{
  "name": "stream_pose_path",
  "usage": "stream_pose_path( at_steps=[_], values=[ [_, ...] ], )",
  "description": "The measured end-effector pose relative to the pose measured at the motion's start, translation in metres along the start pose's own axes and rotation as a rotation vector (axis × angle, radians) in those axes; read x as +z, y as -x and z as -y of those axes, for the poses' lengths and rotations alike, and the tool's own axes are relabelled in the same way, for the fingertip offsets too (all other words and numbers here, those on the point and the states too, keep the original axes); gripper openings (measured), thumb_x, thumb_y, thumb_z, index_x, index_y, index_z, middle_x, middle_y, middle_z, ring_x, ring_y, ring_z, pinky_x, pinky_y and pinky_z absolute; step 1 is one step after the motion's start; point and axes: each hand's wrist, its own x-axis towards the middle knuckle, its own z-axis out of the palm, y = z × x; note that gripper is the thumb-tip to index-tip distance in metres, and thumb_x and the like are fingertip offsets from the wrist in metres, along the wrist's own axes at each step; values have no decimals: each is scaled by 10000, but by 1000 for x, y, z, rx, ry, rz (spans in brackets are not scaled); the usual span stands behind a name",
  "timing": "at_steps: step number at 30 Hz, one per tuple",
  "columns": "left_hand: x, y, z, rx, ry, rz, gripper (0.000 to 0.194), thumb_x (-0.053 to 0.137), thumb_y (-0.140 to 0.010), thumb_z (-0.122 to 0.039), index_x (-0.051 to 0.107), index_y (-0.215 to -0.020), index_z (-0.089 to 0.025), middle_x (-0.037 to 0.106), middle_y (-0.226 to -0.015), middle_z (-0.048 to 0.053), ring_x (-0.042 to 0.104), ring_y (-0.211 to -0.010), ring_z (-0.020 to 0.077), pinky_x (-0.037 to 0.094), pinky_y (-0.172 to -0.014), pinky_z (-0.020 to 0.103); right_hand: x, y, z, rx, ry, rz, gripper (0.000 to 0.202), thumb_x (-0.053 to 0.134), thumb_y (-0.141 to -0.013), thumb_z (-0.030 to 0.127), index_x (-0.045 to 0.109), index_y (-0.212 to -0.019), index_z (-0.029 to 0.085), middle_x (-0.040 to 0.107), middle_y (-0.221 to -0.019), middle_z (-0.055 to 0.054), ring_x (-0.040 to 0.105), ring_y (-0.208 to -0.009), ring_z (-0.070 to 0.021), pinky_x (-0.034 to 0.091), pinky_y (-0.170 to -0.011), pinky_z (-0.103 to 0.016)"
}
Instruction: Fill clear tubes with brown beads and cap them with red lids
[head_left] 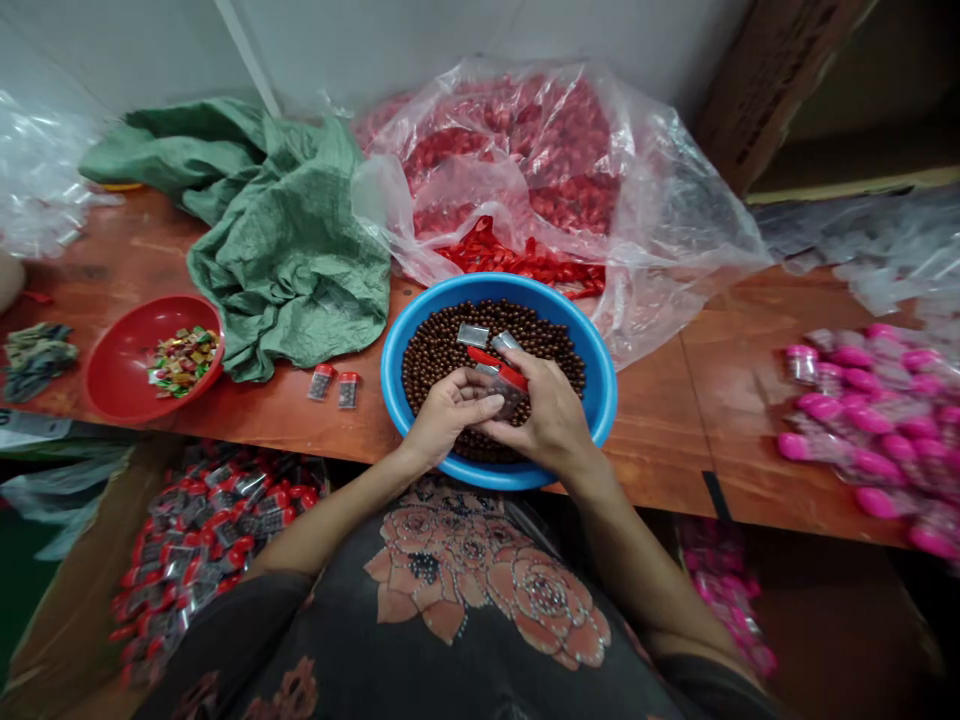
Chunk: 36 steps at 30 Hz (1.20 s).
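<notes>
Both of my hands are over a blue basin (390,372) filled with small brown balls (442,350). My left hand (448,412) has its fingers closed on a small clear container with a red cap (510,376). From the right, my right hand (551,415) grips the same container, and a clear piece (505,342) shows at its fingertips. Another clear container (473,335) lies on the balls near the basin's back. The exact contact of the fingers is partly hidden.
Left of the basin are two red-capped containers (347,390), a green cloth sack (292,250) and a red bowl (112,360) with wrapped pieces. Behind stands a plastic bag of red caps (517,150). Pink-capped containers (874,410) lie right; a box of red-capped ones (202,540) is lower left.
</notes>
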Motion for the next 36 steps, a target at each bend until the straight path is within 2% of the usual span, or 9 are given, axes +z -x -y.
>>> stream_pose_path(
  at_steps=[3, 6, 9, 13, 16, 18, 22, 28, 36],
  values=[
    [4, -2, 1, -94, 84, 48, 448, 720, -778, -559, 642, -961, -158, 707, -830, 45, 685, -765, 159, 549, -730, 282, 0, 2, 3, -27, 41, -39, 659, 738, -750, 469, 498, -1302, 201, 681, -1145, -124, 641, -1057, -292, 502, -947, -470],
    [5, -8, 3, -156, 107, 43, 637, 452, -876, -723, 661, -1004, -135, 712, -801, 94, 699, -768, 195, 560, -677, 298, -4, 0, 2, -37, 0, 114, 761, 725, -765, 510, 420, -1395, 211, 638, -1271, -132, 601, -1164, -303, 465, -1014, -484],
    [1, -13, 3, -115, 57, -51, 678, 314, -936, -701, 668, -1046, -134, 713, -774, 95, 688, -704, 168, 553, -632, 271, -11, -2, -13, 51, -84, 316, 854, 645, -841, 523, 245, -1521, 197, 506, -1460, -153, 533, -1282, -300, 464, -1034, -472],
    [-7, -14, -4, -64, 30, -48, 666, 258, -973, -652, 661, -1115, -142, 723, -796, 92, 671, -671, 140, 541, -617, 244, -12, 0, -48, 232, 141, 587, 382, 480, -950, 292, 596, -1299, 191, 661, -1240, -136, 620, -1127, -282, 478, -973, -433],
    [-10, -12, -11, -68, 79, 26, 604, 293, -985, -575, 643, -1179, -122, 733, -831, 106, 668, -691, 149, 540, -624, 252, -4, 4, -63, 212, 251, 861, 317, 514, -870, 136, 723, -1100, 202, 702, -1062, -111, 656, -997, -256, 486, -862, -362],
    [-10, -10, -14, -63, 121, 86, 548, 317, -975, -479, 621, -1229, -100, 737, -860, 119, 669, -719, 164, 541, -639, 267, 0, 5, -66, 211, 252, 914, 292, 511, -846, 96, 753, -977, 191, 713, -952, -98, 667, -894, -229, 480, -781, -323],
    [-10, -8, -16, -61, 153, 149, 565, 356, -884, -373, 588, -1289, -55, 738, -891, 140, 665, -757, 195, 539, -655, 294, 0, 2, -61, 222, 246, 851, 262, 488, -909, 165, 749, -932, 177, 724, -946, -108, 654, -882, -225, 478, -804, -338],
    [-8, -7, -7, -26, 29, 156, 660, 344, -889, -486, 568, -1337, -57, 723, -830, 121, 653, -727, 194, 525, -607, 274, -10, -8, -26, 306, -234, 104, 294, 447, -988, 325, 669, -1158, 231, 673, -1073, -86, 628, -1023, -215, 497, -921, -390],
    [-2, 1, 5, 38, -291, 70, 651, 380, -948, -519, 420, -1488, -158, 658, -686, 22, 571, -514, 129, 448, -437, 215, -8, -8, 9, 140, -501, 134, 360, 447, -999, 284, 598, -1320, 347, 608, -972, -29, 615, -910, -150, 523, -816, -320]
  ],
)
